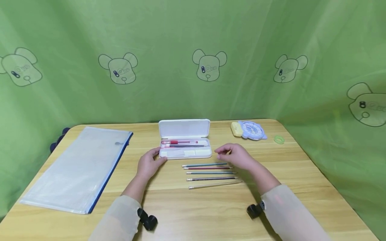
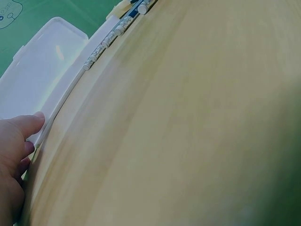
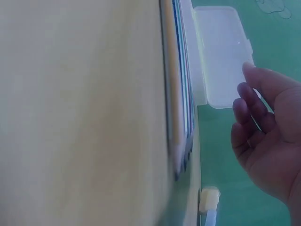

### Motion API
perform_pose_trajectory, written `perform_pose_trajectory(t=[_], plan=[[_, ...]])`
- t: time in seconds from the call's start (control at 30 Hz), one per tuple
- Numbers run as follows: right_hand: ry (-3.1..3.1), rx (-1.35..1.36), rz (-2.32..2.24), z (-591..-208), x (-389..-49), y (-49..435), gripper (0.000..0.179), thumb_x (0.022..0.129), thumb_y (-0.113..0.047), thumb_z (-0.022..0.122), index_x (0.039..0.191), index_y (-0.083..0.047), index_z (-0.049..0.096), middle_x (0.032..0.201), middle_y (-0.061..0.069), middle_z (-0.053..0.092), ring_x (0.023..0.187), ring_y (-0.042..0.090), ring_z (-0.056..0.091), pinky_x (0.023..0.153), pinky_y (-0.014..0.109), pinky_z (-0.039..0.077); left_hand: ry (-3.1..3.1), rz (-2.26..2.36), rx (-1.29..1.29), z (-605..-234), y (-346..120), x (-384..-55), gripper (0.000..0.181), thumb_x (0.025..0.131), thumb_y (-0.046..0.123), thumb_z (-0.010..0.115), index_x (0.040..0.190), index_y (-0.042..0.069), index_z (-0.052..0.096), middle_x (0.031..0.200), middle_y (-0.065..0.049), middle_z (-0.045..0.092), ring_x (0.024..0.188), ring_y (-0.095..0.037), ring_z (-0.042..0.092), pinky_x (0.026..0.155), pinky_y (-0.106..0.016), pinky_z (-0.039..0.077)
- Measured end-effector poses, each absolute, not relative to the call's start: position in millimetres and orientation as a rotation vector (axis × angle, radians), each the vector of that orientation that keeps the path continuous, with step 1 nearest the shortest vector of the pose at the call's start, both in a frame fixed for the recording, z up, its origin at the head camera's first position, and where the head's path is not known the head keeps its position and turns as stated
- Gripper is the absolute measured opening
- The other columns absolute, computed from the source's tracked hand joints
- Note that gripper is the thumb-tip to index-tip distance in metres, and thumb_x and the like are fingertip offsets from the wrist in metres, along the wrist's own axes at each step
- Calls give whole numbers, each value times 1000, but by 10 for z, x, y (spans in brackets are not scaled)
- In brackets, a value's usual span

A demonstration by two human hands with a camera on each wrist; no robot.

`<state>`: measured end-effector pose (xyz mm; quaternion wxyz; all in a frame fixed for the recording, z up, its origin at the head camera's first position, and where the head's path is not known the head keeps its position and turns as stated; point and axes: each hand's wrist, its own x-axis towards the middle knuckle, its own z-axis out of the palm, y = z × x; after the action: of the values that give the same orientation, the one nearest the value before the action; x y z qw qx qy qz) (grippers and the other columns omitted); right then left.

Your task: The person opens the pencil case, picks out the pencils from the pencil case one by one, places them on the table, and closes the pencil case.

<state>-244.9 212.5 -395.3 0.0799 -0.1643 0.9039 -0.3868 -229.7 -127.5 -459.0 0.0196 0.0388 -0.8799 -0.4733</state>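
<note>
Sitting between both hands, pencil case open; left gripping it.

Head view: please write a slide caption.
Left hand holds an open white rectangular plastic case beside five slender pencils of several colours.

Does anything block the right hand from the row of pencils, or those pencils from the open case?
Nothing visible does. The right hand is near the pointed ends of the pencils, and only tabletop shows between them and the open case. Its lid stands raised at the far side; the left hand holds the case's left end.
</note>
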Motion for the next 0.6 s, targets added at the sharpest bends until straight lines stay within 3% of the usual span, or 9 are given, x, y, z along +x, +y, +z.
perform_pose_trajectory(t=[0.23,0.6], plan=[[2749,-445,-1082,-3971,-2767,1888,29,91,-19,68,116,-5,69,102,9,68,97,20,59,85,31,52,-2736,-1457,120,-4580,-1278,-2291,57,90,30,70,139,6,53,142,-13,56,138,-32,46,118,-47,35],[2761,-429,-970,-4039,-3053,1529,27,92,-13,64,118,-5,69,113,14,69,104,26,61,96,41,52,-2729,-1444,111,-4589,-1274,-2305,57,90,28,71,138,5,53,141,-14,57,137,-33,47,118,-47,35]])
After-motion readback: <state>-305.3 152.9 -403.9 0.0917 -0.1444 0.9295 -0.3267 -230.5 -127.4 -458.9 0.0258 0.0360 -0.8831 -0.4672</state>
